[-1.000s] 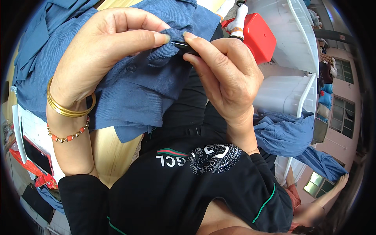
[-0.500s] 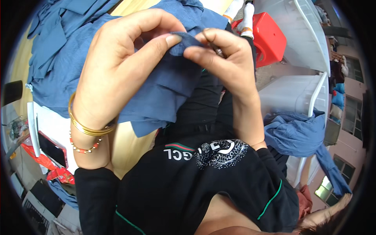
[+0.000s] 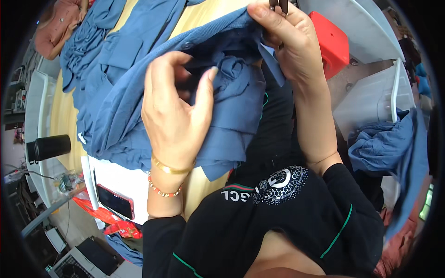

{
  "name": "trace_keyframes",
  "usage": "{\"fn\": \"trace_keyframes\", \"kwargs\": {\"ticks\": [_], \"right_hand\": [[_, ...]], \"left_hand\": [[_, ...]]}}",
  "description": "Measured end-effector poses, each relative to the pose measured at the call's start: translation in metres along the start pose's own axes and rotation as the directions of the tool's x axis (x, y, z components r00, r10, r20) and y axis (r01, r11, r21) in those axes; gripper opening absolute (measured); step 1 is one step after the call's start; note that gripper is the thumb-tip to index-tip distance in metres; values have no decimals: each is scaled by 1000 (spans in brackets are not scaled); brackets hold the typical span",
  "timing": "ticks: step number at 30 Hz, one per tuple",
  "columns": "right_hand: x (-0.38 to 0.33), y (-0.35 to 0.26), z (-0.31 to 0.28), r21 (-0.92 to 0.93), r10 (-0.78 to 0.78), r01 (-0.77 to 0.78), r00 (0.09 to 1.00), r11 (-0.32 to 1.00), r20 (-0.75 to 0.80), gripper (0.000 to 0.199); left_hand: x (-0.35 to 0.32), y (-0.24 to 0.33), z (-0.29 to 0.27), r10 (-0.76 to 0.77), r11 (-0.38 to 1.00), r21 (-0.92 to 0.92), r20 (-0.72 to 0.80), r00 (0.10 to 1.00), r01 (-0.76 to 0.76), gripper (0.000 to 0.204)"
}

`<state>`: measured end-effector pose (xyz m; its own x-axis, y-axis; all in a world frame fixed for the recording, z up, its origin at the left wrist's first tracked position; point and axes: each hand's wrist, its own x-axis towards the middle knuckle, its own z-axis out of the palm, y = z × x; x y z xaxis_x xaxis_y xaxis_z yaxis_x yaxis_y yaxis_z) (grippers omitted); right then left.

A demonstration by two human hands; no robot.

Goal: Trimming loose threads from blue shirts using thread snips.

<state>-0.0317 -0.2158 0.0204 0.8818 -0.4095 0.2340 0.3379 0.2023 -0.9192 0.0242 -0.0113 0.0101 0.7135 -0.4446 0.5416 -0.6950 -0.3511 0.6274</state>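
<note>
At the table's [image 3: 200,184] edge, right hand [image 3: 296,41] grips blue garment [image 3: 234,109] and dark tool [image 3: 279,5] — left hand [image 3: 171,104] gapes empty.

The blue draped cloth garment [image 3: 236,104] looks soft and matt, its long edge band finely ribbed, with a small round blue button [image 3: 186,46] of smooth, slightly shiny plastic. Beneath is a pale yellow flat counter [image 3: 65,118] with a smooth wood-grain surface. The red boxy plastic stool [image 3: 333,41] is smooth and glossy; the whitish open plastic bin [image 3: 366,97] is translucent. The thin gold metal bangle [image 3: 169,169] shines. The black short-sleeved cloth shirt [image 3: 306,217] is matt, its silvery chest print [image 3: 287,186] speckled and glittery.
</note>
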Motion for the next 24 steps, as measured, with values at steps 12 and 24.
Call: {"fn": "trace_keyframes", "kwargs": {"ticks": [12, 24], "right_hand": [[-30, 1, 9, -205, -82, 124, 976, 971, 203, 16], [-32, 7, -9, -344, -152, 201, 975, 917, 163, 18]], "left_hand": [[10, -36, 19, 195, 972, 185, -286, 938, -145, 50], [16, -33, 8, 211, 968, 159, -104, 972, -193, 22]]}}
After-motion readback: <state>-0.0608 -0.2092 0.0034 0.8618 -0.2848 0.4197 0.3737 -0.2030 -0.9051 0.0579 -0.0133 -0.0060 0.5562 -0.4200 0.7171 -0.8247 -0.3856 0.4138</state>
